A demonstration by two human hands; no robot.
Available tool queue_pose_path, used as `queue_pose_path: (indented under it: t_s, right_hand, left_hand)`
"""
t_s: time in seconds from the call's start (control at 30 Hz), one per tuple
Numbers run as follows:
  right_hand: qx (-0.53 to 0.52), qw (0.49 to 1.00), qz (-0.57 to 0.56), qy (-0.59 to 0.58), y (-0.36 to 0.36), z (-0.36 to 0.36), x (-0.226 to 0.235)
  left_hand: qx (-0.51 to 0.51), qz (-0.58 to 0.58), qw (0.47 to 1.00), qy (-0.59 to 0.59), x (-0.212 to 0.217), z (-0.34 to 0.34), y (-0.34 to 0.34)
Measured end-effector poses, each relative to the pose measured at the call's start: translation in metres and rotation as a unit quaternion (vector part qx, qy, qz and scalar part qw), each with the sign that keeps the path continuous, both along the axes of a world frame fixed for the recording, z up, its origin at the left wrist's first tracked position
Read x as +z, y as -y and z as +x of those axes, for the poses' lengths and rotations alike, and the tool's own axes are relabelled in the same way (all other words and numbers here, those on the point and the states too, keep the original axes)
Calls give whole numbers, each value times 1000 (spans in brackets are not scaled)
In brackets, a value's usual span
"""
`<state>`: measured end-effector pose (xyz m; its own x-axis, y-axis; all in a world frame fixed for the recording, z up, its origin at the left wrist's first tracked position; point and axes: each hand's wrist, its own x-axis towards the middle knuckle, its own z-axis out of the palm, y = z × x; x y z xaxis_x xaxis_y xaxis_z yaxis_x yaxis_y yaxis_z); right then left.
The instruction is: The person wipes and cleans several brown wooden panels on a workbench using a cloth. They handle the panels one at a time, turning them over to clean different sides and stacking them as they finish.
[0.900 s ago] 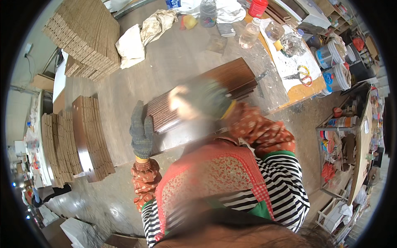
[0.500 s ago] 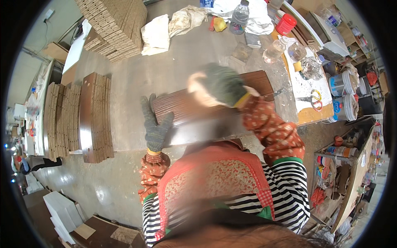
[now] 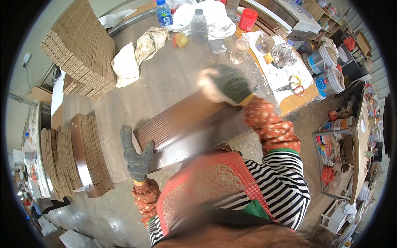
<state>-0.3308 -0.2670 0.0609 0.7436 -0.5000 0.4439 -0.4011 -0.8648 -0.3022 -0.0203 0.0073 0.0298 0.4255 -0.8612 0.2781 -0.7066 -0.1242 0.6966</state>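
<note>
A dark brown board with a ribbed face lies slantwise on the worktable, near its front edge. My left hand, in a dark grey knitted glove, rests at the board's left end, fingers stretched along the end and thumb apart on the near side. Over the board's right part is my right hand, in a similar glove, smeared by motion. Its fingers are closed on a pale, soft-looking piece, apparently a cloth, pressed to the ribbed face. Blur hides the cloth's edges and part of the board.
Stacked boards rise at the back left; more boards stand on edge at the left. Rags, a blue-labelled bottle, a dark bottle and a red jar line the back. Scissors lie at the right.
The view has turned and shifted, so the table and board appear more slanted. My right hand is still over the board's right part, blurred in both frames; my left hand stays at the left end.
</note>
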Motion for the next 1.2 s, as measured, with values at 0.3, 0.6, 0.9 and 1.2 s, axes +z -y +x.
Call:
queue_pose_path:
  t_s: [0.3,0.6,0.9,1.2]
  right_hand:
    - [-435,868,167,170,32,-112,-13]
    - [-286,925,98,229,6,-110,-37]
    - [-289,918,122,241,59,-134,-76]
    - [-269,916,156,255,58,-134,-48]
  left_hand:
    - [-171,63,930,321,34,-70,61]
    - [-172,70,921,342,29,-74,55]
    - [-113,163,936,289,54,-94,49]
    - [146,85,950,262,80,-51,-9]
